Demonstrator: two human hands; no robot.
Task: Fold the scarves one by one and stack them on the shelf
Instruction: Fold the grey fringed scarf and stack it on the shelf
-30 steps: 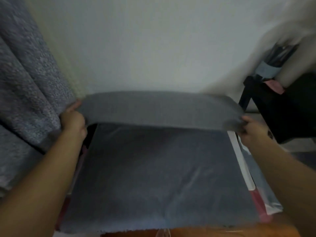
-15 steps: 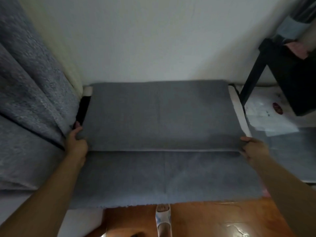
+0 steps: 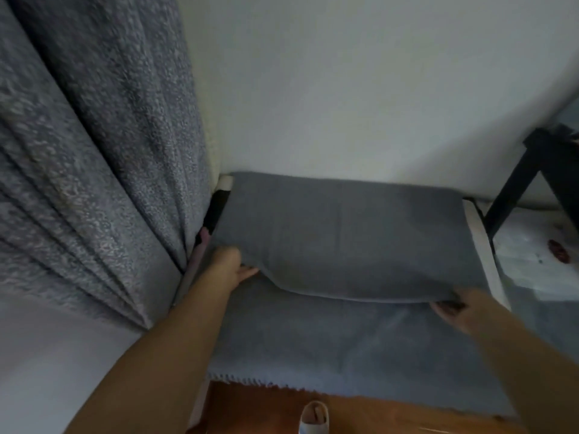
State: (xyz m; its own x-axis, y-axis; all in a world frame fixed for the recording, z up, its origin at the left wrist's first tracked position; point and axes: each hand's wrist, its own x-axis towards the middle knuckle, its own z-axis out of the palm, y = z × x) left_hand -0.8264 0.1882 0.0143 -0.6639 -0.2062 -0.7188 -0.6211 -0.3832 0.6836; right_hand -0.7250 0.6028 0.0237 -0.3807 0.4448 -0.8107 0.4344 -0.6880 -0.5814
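Now mid-fold: grey scarf [image 3: 341, 233] spread flat against the wall, far half doubled back toward the near edge, fringed lower layer hanging over that edge above the wooden floor [image 3: 360, 411]. Best to lift the folded edge evenly at both corners, keep it taut, carry it square to the fringe, then smooth from centre outward. Left hand [image 3: 230, 266] at the left corner of the fold, fingers tucked under the raised cloth, thumb side on top, pinching it. Right hand [image 3: 463, 308] at the right corner, fingers curled beneath the fold and gripping its edge. Fold sagging slightly between the two. Blue curtain [image 3: 94, 151] close at the left; dark table leg [image 3: 513, 189] at right.
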